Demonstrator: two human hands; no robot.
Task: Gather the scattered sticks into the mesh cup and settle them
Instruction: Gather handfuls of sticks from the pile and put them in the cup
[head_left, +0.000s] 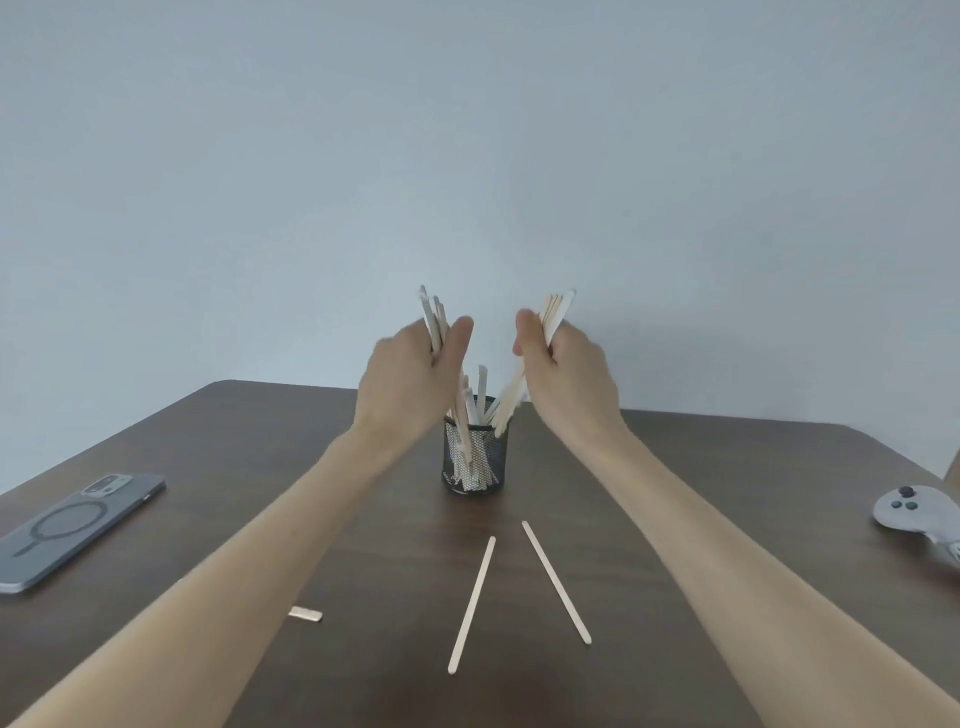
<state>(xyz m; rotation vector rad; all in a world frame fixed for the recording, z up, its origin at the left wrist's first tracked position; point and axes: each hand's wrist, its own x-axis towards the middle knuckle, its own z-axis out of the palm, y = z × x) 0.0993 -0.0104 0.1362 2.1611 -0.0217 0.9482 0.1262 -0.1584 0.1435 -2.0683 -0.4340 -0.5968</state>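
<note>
A black mesh cup (474, 467) stands upright mid-table, holding several pale wooden sticks (480, 395). My left hand (410, 374) grips a bundle of sticks leaning left out of the cup. My right hand (563, 369) grips another bundle leaning right, its lower ends in the cup. Two long sticks lie on the table in front of the cup, one (471, 605) left and one (557, 582) right. A third stick (306, 614) shows only its end beside my left forearm.
A grey phone (72, 530) lies face down at the left on the dark wooden table (727, 467). A light grey game controller (914, 514) rests at the right edge. A plain wall rises behind the table.
</note>
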